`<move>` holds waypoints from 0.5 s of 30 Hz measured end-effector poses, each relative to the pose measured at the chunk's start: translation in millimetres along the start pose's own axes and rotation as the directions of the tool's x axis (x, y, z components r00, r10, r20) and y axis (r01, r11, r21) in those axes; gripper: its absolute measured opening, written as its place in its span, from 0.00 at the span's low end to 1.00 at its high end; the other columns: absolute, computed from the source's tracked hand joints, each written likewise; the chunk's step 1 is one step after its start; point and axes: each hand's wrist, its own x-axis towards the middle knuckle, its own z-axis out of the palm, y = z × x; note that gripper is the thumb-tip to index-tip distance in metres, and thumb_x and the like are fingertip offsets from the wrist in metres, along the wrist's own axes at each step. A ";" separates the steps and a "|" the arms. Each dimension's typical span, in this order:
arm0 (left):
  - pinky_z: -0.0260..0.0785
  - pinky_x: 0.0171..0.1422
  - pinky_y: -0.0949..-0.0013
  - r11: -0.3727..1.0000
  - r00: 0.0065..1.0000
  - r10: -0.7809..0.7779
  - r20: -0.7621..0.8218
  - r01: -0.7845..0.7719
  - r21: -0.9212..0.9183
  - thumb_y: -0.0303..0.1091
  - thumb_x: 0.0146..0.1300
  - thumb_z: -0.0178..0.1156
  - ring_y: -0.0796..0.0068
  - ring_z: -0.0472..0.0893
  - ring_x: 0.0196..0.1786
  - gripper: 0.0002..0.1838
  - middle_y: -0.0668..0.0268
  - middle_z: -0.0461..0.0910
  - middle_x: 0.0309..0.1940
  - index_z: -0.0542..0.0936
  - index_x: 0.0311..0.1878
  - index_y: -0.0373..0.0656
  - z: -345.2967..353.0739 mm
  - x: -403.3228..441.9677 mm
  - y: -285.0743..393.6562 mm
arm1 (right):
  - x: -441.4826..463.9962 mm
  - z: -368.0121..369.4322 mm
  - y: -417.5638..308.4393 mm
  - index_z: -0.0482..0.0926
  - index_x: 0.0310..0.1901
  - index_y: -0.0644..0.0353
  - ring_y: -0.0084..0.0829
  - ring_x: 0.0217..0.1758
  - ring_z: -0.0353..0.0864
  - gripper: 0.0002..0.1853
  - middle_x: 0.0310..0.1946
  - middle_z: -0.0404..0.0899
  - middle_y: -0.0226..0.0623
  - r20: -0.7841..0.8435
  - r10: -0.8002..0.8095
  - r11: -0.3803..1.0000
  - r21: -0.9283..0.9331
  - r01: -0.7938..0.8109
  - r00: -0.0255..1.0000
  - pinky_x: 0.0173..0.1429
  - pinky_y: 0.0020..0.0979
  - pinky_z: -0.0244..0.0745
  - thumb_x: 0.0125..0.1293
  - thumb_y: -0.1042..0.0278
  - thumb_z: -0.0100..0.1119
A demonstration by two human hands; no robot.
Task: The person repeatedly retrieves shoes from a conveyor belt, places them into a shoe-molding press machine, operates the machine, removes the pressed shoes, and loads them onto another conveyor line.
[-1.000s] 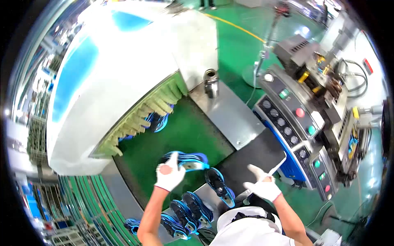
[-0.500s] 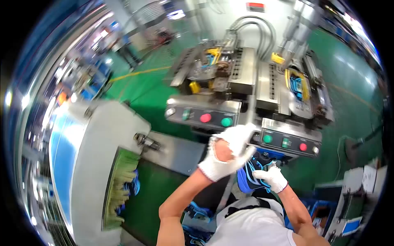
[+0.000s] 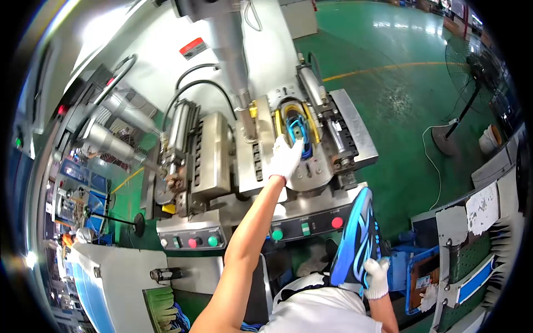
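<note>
My left hand (image 3: 286,158), in a white glove, reaches to the right-hand station of a metal press. Its fingers are spread at the near end of a blue and black shoe (image 3: 298,130) that sits between yellow pads; whether they touch it is hard to tell. Close to my body, my right hand (image 3: 377,277), gloved too, is closed on the lower end of another blue and black shoe (image 3: 355,241). That shoe stands nearly upright, toe up, in front of the control panel (image 3: 305,228).
A metal cylinder (image 3: 230,55) hangs above the press, beside the left forearm's reach. The second station (image 3: 172,177) is at left. A brush-fronted machine (image 3: 111,283) stands lower left, a blue crate (image 3: 413,283) lower right. A fan (image 3: 469,94) with a trailing cord stands at right.
My view has turned right. My left hand has gone from near the control panels to the shoe in the right station. My right hand has raised its shoe upright.
</note>
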 end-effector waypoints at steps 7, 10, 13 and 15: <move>0.75 0.65 0.56 0.954 0.972 -0.236 0.003 0.231 0.192 0.48 0.50 0.71 0.45 0.84 0.58 0.43 0.37 0.82 0.54 0.68 0.64 0.27 98.0 106.2 -23.7 | 0.0 -94.6 41.3 0.66 0.39 0.55 0.22 0.41 0.65 0.17 0.32 0.64 0.23 -0.159 -0.075 0.996 -0.055 0.067 0.984 0.57 0.32 0.64 0.61 0.64 0.68; 0.78 0.61 0.59 0.931 0.940 -0.334 0.064 0.318 0.180 0.40 0.47 0.73 0.50 0.86 0.55 0.33 0.42 0.85 0.51 0.79 0.54 0.29 54.7 100.8 12.2 | 7.3 -78.2 30.8 0.66 0.37 0.55 0.24 0.46 0.64 0.16 0.38 0.62 0.27 -0.156 -0.090 0.980 -0.188 0.060 0.984 0.60 0.32 0.61 0.63 0.62 0.67; 0.78 0.55 0.64 0.912 0.937 -0.302 0.176 0.338 -0.233 0.40 0.50 0.77 0.67 0.87 0.46 0.23 0.54 0.89 0.43 0.87 0.44 0.31 15.8 102.0 2.3 | 30.3 -56.0 12.3 0.69 0.38 0.55 0.26 0.51 0.65 0.15 0.44 0.64 0.28 -0.039 -0.193 0.887 -0.433 0.157 0.980 0.63 0.36 0.62 0.63 0.61 0.68; 0.77 0.44 0.68 0.815 0.928 -0.185 0.324 0.329 -0.477 0.45 0.55 0.76 0.76 0.83 0.40 0.21 0.64 0.86 0.39 0.86 0.43 0.37 -11.4 72.3 -15.5 | 47.8 -26.8 -7.3 0.74 0.39 0.59 0.24 0.45 0.71 0.12 0.41 0.72 0.29 0.011 -0.236 0.891 -0.396 0.221 0.972 0.56 0.34 0.69 0.61 0.66 0.69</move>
